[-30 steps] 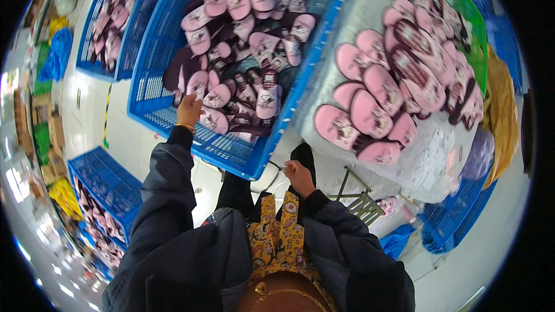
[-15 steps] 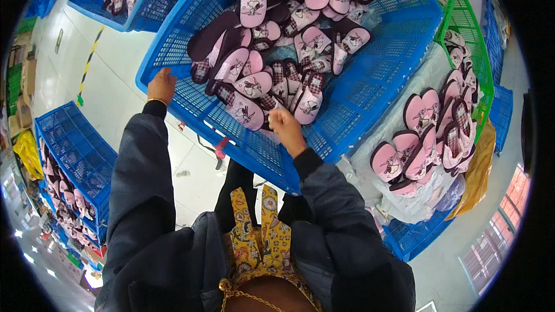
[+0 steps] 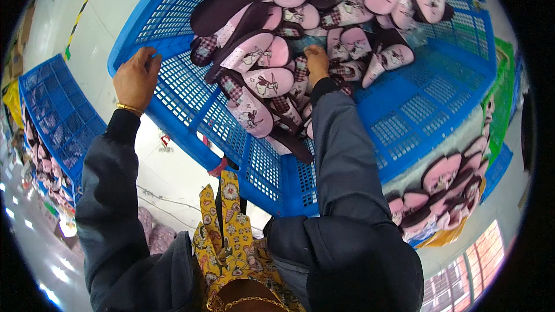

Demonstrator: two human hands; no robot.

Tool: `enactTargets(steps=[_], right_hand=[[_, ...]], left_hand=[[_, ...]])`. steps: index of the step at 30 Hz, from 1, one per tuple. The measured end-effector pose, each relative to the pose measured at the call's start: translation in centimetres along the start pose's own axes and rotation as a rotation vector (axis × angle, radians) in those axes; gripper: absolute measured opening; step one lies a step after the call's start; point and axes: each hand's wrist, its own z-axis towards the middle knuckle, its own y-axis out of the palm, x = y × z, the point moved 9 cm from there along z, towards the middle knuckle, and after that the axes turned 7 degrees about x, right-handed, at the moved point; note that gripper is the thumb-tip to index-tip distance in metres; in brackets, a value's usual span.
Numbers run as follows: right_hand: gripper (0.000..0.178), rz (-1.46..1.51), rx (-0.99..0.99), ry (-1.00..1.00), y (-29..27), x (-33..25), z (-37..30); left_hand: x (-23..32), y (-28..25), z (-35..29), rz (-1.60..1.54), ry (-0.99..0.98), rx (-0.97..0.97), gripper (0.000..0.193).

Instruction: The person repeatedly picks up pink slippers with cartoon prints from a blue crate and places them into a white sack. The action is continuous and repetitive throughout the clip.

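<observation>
You reach your right hand (image 3: pixel 317 65) into a blue crate (image 3: pixel 399 115), where pink slippers (image 3: pixel 269 82) lie heaped, its fingers curled among them, any hold impossible to tell; your left hand (image 3: pixel 136 79), fingers half bent, meets the crate's left rim, grip unclear.

Bright light, glare lower left, fisheye-bent edges

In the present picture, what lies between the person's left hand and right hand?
In the head view, going from the left hand to the right hand, there is first the blue basket's mesh wall, then pink slippers.
</observation>
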Motion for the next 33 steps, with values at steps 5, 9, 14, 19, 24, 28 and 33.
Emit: enactTargets(steps=[5, 9, 14, 19, 24, 28, 33], right_hand=[[0.063, -0.284, -0.027, -0.066, 4.3, -0.6, 5.7], [0.052, -0.310, -0.159, -0.166, 7.4, -0.5, 5.7], [0.052, -0.470, 0.051, -0.279, 0.4, -0.6, 0.4], [0.048, 0.007, 0.232, -0.037, -9.9, 1.5, -6.3], [0.033, 0.511, 0.252, 0.297, -13.2, 2.8, -15.7], [0.026, 0.780, 0.276, 0.676, -11.5, 8.2, -21.8], [0.025, 0.941, 0.291, 0.867, -8.9, 14.0, -25.3]], left_hand=[[0.4, 0.2, 0.3, 0.022, 0.038, 0.015, 0.016], [-0.2, 0.3, -0.4, 0.102, -0.016, -0.079, 0.019], [0.5, 0.9, 0.5, 0.102, -0.013, -0.085, 0.019], [1.1, 0.6, 0.7, 0.110, 0.037, -0.036, 0.016], [-0.1, 1.1, 0.2, 0.106, 0.011, -0.069, 0.015], [0.3, 1.0, 0.4, 0.146, 0.027, -0.092, 0.017], [0.4, 1.0, 0.6, 0.135, -0.014, -0.104, 0.019]])
